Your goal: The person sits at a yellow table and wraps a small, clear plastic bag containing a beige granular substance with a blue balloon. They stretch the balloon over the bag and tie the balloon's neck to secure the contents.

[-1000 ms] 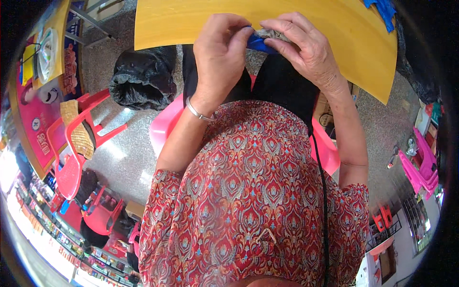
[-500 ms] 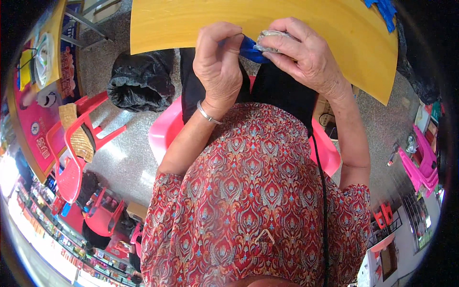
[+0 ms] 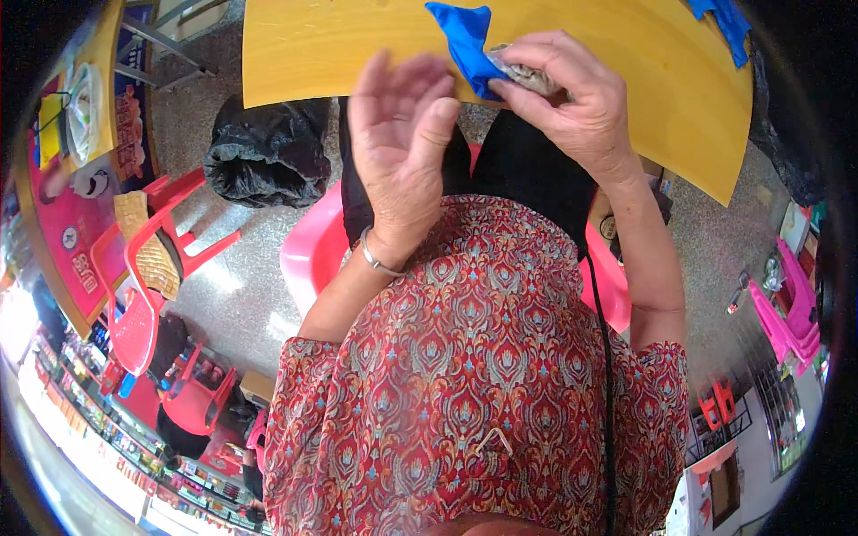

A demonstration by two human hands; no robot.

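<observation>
Over the near edge of the yellow table (image 3: 357,54), my right hand (image 3: 581,103) pinches a small piece of blue fabric (image 3: 468,45) and a greyish crumpled wad (image 3: 527,76) together. The blue piece fans out to the left, its upper end over the tabletop. What the wad is made of I cannot make out. My left hand (image 3: 402,143), a silver bangle on its wrist, is open and slightly blurred, palm up, left of the fabric and apart from it. Another blue piece (image 3: 722,27) lies at the table's far right.
A black plastic bag (image 3: 268,152) stands gaping on the floor to the left. Beyond it is a red chair (image 3: 143,295) with a woven cushion. Pink plastic chairs (image 3: 791,308) are at the right, and another dark bag (image 3: 786,134) hangs by the table's right edge.
My left hand has let go of the blue fabric, opened and turned palm up. The fabric now spreads upward from my right hand, which keeps hold of it and the wad.
</observation>
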